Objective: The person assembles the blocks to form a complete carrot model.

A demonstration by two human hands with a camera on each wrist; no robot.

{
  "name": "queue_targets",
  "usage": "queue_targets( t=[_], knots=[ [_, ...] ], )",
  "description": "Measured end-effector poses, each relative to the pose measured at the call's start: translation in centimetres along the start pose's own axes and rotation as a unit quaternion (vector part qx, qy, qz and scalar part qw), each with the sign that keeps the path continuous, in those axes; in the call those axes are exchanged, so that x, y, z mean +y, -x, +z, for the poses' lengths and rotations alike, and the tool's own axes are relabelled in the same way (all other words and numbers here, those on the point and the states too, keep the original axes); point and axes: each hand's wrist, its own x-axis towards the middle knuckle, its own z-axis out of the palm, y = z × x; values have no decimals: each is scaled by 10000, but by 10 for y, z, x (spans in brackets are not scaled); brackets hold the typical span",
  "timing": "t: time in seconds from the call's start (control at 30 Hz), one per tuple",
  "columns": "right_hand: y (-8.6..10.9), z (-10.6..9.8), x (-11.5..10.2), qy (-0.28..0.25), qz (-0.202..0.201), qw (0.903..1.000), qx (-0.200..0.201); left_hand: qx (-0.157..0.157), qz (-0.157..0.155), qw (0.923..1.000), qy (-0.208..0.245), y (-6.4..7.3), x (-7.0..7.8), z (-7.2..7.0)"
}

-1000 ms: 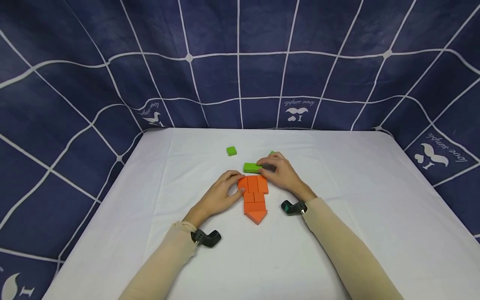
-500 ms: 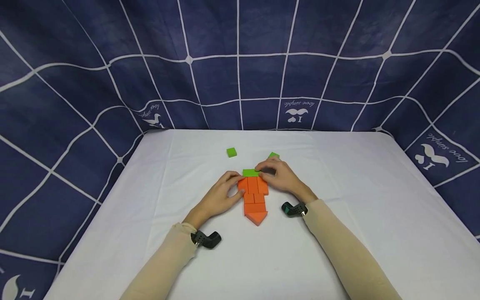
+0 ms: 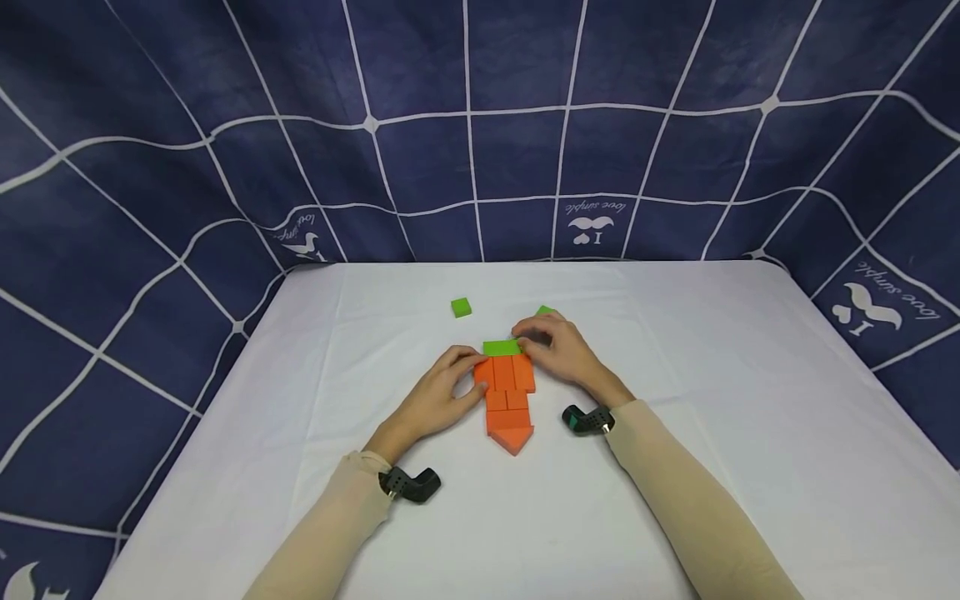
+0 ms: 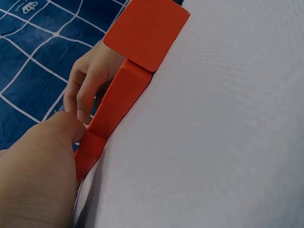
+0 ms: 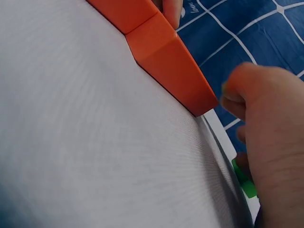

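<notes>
In the head view, orange blocks (image 3: pixel 517 400) lie joined in an arrow-like shape, the wedge-shaped orange block (image 3: pixel 512 439) pointing toward the person. My left hand (image 3: pixel 435 400) holds the top-left orange block (image 3: pixel 483 373), index finger at its far corner and thumb at its near left side. Across the far end of the shape lies a green rectangular block (image 3: pixel 501 347). My right hand (image 3: pixel 558 350) pinches that block's right end, its fingers hiding part of it. The left wrist view shows the orange blocks (image 4: pixel 118 95) from the side, with the left thumb against them.
A small green block (image 3: pixel 461 307) lies farther back on the left. Another green block (image 3: pixel 545 310) sits just behind the right hand, partly covered. A white cloth (image 3: pixel 675 467) covers the table, and a dark blue checked curtain (image 3: pixel 517 158) hangs behind it.
The right hand has brought the green rectangular block nearer, against the far edge of the orange blocks, uncovering more of the green block behind. The left hand has kept its place.
</notes>
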Motion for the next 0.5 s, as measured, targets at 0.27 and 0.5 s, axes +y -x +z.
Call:
queue_targets(
  t=[0.27, 0.5],
  knots=[
    [-2, -3, 0, 311, 469, 9919, 1140, 23, -13, 10000, -7, 2, 0, 1],
    [-3, -9, 7, 579, 1177, 9746, 1813, 36, 35, 10000, -12, 1, -1, 1]
  ],
)
